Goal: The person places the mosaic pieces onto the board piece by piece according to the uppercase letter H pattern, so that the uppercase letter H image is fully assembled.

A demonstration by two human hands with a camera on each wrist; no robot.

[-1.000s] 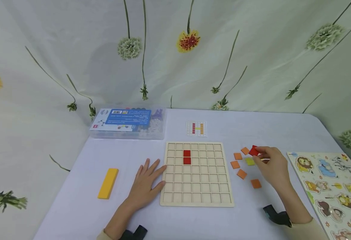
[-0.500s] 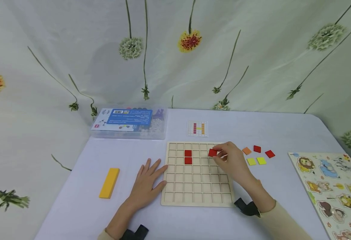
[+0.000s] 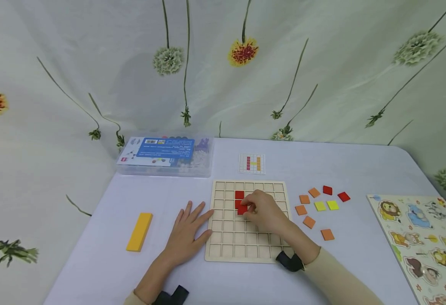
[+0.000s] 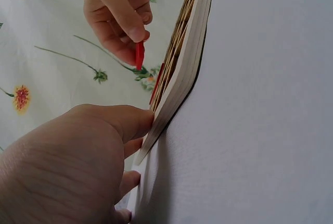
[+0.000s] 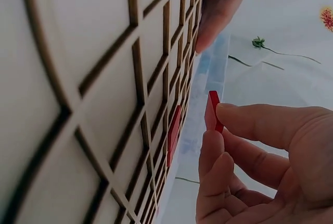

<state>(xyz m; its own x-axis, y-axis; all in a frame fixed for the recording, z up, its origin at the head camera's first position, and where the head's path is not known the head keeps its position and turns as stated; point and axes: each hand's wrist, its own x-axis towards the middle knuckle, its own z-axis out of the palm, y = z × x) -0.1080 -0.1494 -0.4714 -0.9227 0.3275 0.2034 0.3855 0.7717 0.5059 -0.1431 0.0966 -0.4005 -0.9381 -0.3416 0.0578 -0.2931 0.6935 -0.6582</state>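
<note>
My right hand (image 3: 266, 211) pinches a square red tile (image 3: 242, 210) between thumb and fingertips. In the right wrist view, the pinched tile (image 5: 212, 111) is tilted and apart from the wooden grid board (image 3: 223, 250). Two red tiles (image 3: 239, 195) lie in neighbouring cells of one column, the lower partly covered from the head camera by the held one. Fingers spread, my left hand (image 3: 185, 234) rests flat at the board's left edge. Its thumb touches the board's side in the left wrist view.
Right of the board lie several orange tiles (image 3: 301, 210), two yellow tiles (image 3: 333, 205) and two red tiles (image 3: 344, 196). A pattern card (image 3: 252, 164) lies behind it. Around are a plastic box (image 3: 165, 156), a yellow block (image 3: 139, 232) and an animal puzzle board (image 3: 421, 237).
My right hand has picked the red tile off the loose group and carried it left, over the board, to just below the two placed red tiles. The left hand has stayed at the board's edge.
</note>
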